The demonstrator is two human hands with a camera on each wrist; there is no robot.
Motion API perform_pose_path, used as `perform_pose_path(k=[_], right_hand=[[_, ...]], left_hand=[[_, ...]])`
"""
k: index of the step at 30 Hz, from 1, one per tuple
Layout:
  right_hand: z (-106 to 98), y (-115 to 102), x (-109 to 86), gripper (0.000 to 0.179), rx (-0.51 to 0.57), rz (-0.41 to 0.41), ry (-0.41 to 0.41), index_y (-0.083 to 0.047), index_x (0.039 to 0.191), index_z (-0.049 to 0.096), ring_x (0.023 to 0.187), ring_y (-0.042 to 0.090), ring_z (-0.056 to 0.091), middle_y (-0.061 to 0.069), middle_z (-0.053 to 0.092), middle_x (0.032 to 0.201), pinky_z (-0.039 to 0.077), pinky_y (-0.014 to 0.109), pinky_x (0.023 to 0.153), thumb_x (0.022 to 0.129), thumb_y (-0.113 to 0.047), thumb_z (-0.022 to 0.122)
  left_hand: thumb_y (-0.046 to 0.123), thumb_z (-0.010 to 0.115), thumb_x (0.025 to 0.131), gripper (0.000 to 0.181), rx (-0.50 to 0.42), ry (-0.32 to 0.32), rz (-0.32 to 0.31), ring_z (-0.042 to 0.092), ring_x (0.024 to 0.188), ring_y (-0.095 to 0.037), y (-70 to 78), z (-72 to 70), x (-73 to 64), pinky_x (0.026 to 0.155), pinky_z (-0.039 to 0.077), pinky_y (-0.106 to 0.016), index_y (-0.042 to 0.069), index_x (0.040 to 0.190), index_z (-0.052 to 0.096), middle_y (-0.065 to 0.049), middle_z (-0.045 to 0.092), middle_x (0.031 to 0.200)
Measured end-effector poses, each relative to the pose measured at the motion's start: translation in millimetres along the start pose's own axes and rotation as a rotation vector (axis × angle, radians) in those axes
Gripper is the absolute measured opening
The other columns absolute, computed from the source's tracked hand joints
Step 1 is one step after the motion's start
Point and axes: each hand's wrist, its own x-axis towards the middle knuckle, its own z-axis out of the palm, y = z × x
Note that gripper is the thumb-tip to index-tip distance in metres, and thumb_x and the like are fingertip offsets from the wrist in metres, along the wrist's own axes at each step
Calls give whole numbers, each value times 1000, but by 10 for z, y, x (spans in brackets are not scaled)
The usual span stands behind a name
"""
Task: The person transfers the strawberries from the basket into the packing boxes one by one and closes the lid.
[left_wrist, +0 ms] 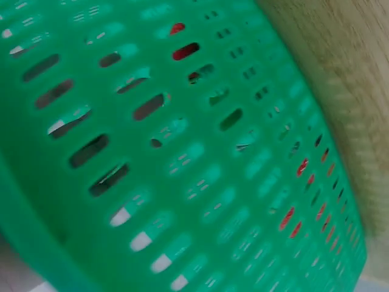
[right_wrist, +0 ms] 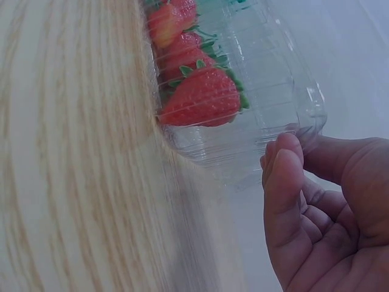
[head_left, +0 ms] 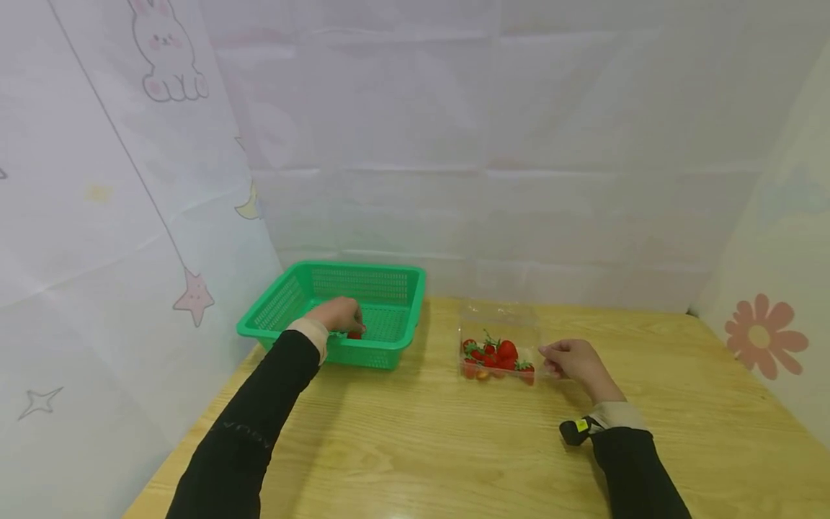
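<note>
My left hand [head_left: 338, 315] pinches a strawberry [head_left: 354, 335] in the green basket [head_left: 369, 356]; my right hand [head_left: 577, 362] pinches the clear box [right_wrist: 267, 97], where a careless tug might spill its berries [head_left: 507, 351].

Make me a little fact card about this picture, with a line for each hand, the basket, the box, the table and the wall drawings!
Left hand: inside the basket, fingertips at a red strawberry; grip unclear
Right hand: pinching the box's edge
Basket: green, slotted, on the table
Box: clear, right of the basket, with strawberries inside
Table: wooden
Wall drawings: bunny, star, flower
</note>
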Motion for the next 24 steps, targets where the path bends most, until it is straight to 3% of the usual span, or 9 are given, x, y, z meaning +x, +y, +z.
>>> perform_pose_path(k=[4, 8, 11, 15, 18, 24], right_hand=[[11, -3, -3, 39, 0, 0, 4, 15, 116, 57, 67, 16, 60, 15, 66, 85, 56, 34, 65, 101, -22, 56], [19, 2, 2, 38, 16, 4, 4, 14, 115, 58, 67, 16, 60, 14, 65, 84, 56, 34, 65, 101, -21, 56], [21, 10, 7, 37, 24, 7, 5, 14, 114, 58, 67, 16, 60, 14, 65, 84, 56, 35, 65, 101, -20, 56], [5, 10, 14, 37, 21, 9, 7, 14, 115, 58, 69, 15, 62, 16, 66, 87, 57, 34, 66, 101, -21, 56], [-10, 12, 17, 39, 18, 1, 0, 15, 116, 57, 71, 15, 62, 17, 66, 90, 57, 34, 67, 101, -21, 56], [1, 21, 19, 37, 35, 8, 1, 14, 114, 58, 67, 15, 61, 15, 65, 86, 56, 33, 65, 101, -20, 56]], left_hand=[[19, 64, 96, 25, -28, -32, -19, 49, 59, -19, -73, 64, 49, 56, 42, -31, 6, 75, 68, -8, 61, 72], [20, 66, 95, 30, -11, -49, -22, 39, 55, -14, -132, 116, 103, 53, 35, -29, 11, 66, 64, -5, 56, 67], [19, 67, 94, 22, 9, -47, -21, 48, 62, -14, -156, 139, 135, 56, 40, -30, 12, 74, 71, -3, 61, 75], [19, 68, 93, 15, 20, -43, -27, 62, 86, -21, -157, 143, 150, 72, 52, -35, 8, 99, 76, -6, 68, 97], [18, 70, 92, 21, 50, -42, -17, 62, 101, -27, -148, 147, 144, 82, 53, -39, 7, 109, 75, -8, 67, 110], [18, 70, 92, 26, 97, -31, 1, 58, 111, -31, -174, 194, 154, 91, 50, -43, 8, 115, 72, -11, 65, 119]])
